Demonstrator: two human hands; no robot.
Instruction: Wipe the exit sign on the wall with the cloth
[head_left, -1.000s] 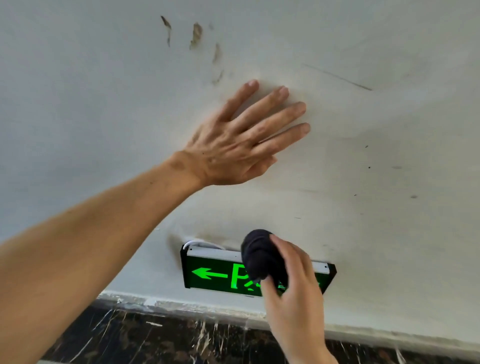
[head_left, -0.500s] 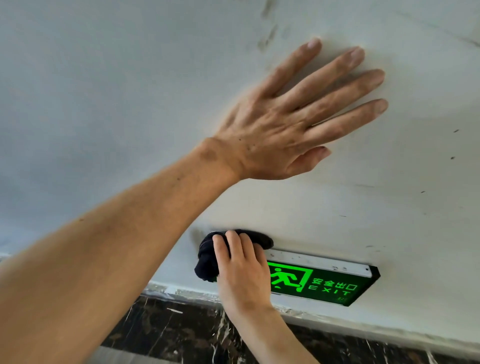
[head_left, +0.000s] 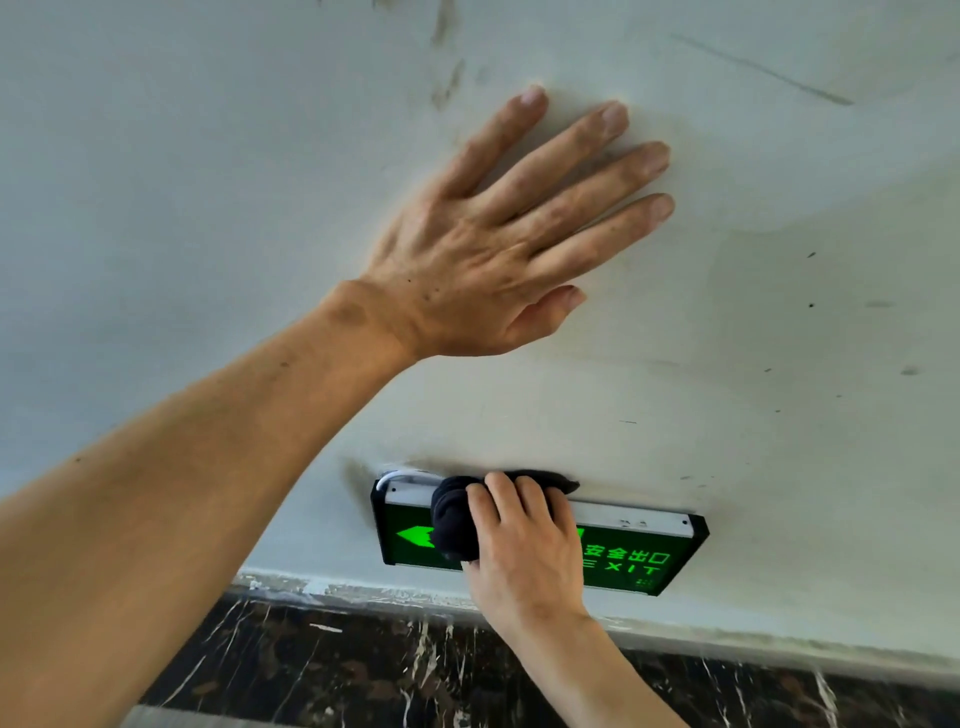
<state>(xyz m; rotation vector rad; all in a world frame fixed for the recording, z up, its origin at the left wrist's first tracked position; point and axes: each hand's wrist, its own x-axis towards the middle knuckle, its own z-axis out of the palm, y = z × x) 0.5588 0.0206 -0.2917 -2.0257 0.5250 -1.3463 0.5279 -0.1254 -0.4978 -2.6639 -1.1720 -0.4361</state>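
A green lit exit sign (head_left: 628, 558) with a black frame and a pale top edge hangs low on the white wall. My right hand (head_left: 524, 551) presses a bunched dark cloth (head_left: 454, 525) against the sign's left half and top edge. The hand and cloth hide the middle of the sign; the green arrow at its left end and the EXIT lettering at its right stay visible. My left hand (head_left: 493, 249) lies flat on the wall above the sign, fingers spread, holding nothing.
The white wall (head_left: 779, 338) carries scuffs and dark smudges, some above my left hand. A dark marble skirting (head_left: 363, 670) with white veins runs along the bottom under a chipped paint edge. A white cable (head_left: 392, 475) loops out at the sign's top left corner.
My right hand with the cloth has slid right from the sign's left end, uncovering the green arrow and covering the running-man figure. The left hand stays flat on the wall.
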